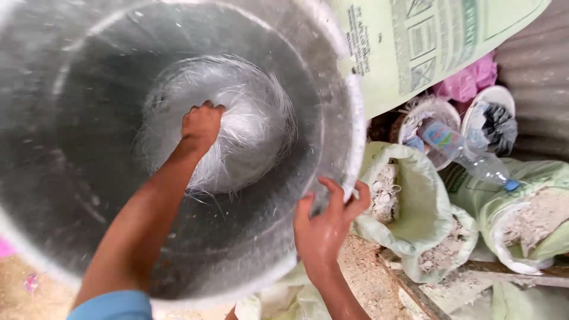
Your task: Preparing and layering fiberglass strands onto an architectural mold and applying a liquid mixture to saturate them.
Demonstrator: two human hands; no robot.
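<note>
Filling the left and centre of the frame, a large grey bucket (pixel 71 195) holds a pale fibre mass (pixel 249 130) at its bottom. The left hand (pixel 201 123), arm stretched deep inside, is fisted into the fibres. At lower centre-right, the right hand (pixel 325 225) clamps the bucket's rim, fingers spread. Open sacks (pixel 415 201) sit at right.

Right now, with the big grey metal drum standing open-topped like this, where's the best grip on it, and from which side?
Probably the rolled top rim of the grey metal drum, on the near right, from outside. The right hand already hooks there, fingers curling over the lip. The walls look smooth and wide, with no handle in view. The left hand is deep inside, pressing the white fibre bundle.
</note>
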